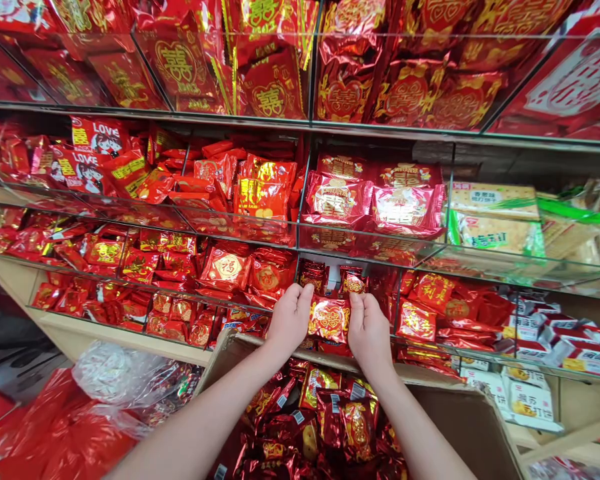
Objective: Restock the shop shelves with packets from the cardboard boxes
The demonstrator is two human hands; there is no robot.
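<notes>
Between my two hands is a red snack packet [329,319] with a gold heart and character print. My left hand [291,319] pinches its left edge, thumb on top. On the opposite edge my right hand [369,331] grips it the same way. The packet is at the front of a shelf compartment, where more dark red packets [354,283] lie behind it. Beneath my forearms stands an open cardboard box [460,417], holding many dark red and gold packets [307,437], some showing barcodes.
Clear dividers and front panels [370,241] split the tiered shelves. Pink-red packets [336,199] fill the compartment above, with green and cream biscuit packs [497,220] to its right. White-and-red packs [575,340] sit at far right. Plastic bags [115,373] of goods lie at lower left.
</notes>
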